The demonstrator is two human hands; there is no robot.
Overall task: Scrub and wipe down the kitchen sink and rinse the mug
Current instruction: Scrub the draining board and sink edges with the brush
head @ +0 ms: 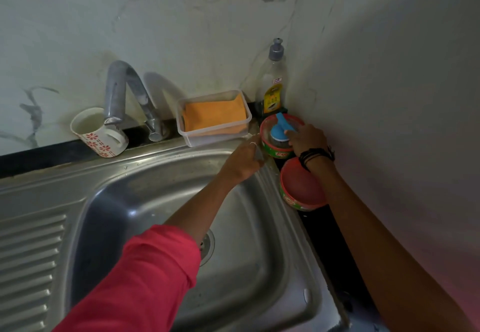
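The stainless sink (181, 227) lies under both arms. The mug (100, 132) stands tilted on the back rim, just under the tap (124, 97), well apart from either hand. The right hand (306, 138) curls its fingers (292, 132) round the blue-handled scrubber (280, 129) sitting in the open red tub (275, 136). The left hand (244, 161) rests at the sink's right rim beside that tub; whether its fingers hold anything cannot be told.
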